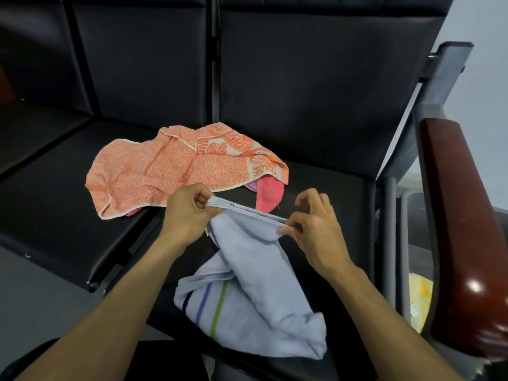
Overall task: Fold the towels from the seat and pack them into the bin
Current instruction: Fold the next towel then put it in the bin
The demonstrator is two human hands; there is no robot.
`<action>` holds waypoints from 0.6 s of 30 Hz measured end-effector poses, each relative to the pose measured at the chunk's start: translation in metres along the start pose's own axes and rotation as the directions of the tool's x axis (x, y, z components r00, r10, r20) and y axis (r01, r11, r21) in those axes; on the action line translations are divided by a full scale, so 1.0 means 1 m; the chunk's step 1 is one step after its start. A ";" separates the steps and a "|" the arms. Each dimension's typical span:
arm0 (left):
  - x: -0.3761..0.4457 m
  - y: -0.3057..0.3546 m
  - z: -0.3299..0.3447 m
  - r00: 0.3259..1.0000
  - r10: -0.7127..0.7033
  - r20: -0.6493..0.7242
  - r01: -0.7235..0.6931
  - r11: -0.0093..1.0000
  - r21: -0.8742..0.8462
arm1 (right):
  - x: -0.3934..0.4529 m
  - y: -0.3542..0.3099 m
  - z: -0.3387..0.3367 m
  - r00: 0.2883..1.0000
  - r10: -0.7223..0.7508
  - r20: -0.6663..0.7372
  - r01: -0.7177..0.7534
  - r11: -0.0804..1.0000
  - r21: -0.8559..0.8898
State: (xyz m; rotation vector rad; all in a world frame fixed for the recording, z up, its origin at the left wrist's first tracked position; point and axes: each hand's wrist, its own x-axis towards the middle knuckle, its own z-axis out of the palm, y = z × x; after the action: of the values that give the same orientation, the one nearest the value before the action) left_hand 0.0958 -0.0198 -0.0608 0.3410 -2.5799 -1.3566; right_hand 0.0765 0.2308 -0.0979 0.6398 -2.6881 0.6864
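Note:
A light blue towel [253, 284] with dark, blue and green stripes hangs over the front of the black seat [324, 188]. My left hand [189, 213] pinches its gathered top edge at the left end. My right hand [310, 224] pinches the same edge at the right end, so the hem is stretched between them. Behind the hands an orange patterned towel [165, 169] lies crumpled on the seat. A pink towel [268, 192] pokes out from under its right side.
A dark red wooden armrest [461, 237] on a grey metal frame stands at the right. Beyond the armrest, low down, something yellow [419, 298] shows in what may be a bin. More black seats [55, 166] extend to the left.

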 end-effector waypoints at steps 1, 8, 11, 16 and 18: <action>-0.003 0.003 0.000 1.000 0.017 0.008 -0.017 1.000 -0.001 | -0.001 -0.001 -0.005 0.999 0.031 0.023 -0.031 1.000 -0.002; -0.026 0.046 -0.021 0.997 0.073 -0.026 -0.074 0.996 -0.041 | -0.002 -0.036 -0.060 0.961 0.275 0.040 -0.276 0.928 0.251; -0.030 0.076 -0.043 0.989 0.135 -0.061 -0.138 0.989 -0.048 | 0.009 -0.056 -0.096 0.964 0.262 -0.052 -0.229 0.912 0.339; -0.047 0.119 -0.076 0.976 0.208 -0.059 -0.210 0.977 -0.040 | 0.022 -0.085 -0.143 0.953 0.240 -0.185 -0.164 0.922 0.351; -0.054 0.133 -0.087 0.975 0.207 -0.076 -0.212 0.975 -0.064 | 0.024 -0.095 -0.158 0.940 0.246 -0.236 -0.150 0.921 0.360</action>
State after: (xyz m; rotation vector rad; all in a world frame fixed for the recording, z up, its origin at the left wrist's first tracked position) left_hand 0.1581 0.0019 0.0938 0.0977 -2.4249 -1.3339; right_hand 0.1286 0.2283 0.0807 0.3113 -2.4109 1.2138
